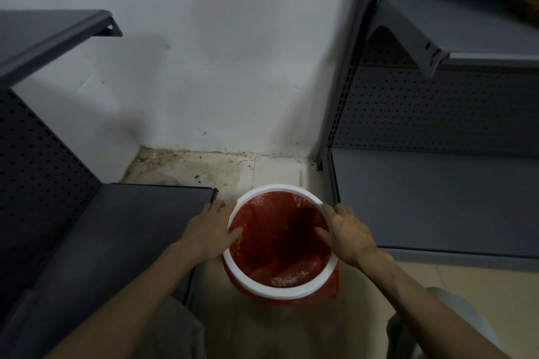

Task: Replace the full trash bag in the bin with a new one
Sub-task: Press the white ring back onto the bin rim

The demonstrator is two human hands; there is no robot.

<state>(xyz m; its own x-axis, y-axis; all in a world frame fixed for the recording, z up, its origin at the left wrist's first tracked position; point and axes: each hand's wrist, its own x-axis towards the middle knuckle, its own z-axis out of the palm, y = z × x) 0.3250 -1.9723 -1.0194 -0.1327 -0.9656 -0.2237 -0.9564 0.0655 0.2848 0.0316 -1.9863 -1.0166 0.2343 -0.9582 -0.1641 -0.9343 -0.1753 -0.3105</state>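
A round bin with a white rim ring [277, 189] stands on the floor between two shelf units. A red plastic bag [280, 242] lines its inside, and its edge hangs out below the ring at the near side. My left hand [211, 230] rests on the left side of the ring, thumb over the rim onto the bag. On the right side, my right hand [347, 234] lies across the ring with its fingers spread and its thumb inside the bag. The bag looks hollow; I see no trash in it.
Grey metal shelf units stand on both sides: a low shelf [116, 236] at the left touching my left hand, another low shelf [437, 201] at the right. A white wall [218, 67] is behind, with a dirty floor strip [189, 166] at its foot.
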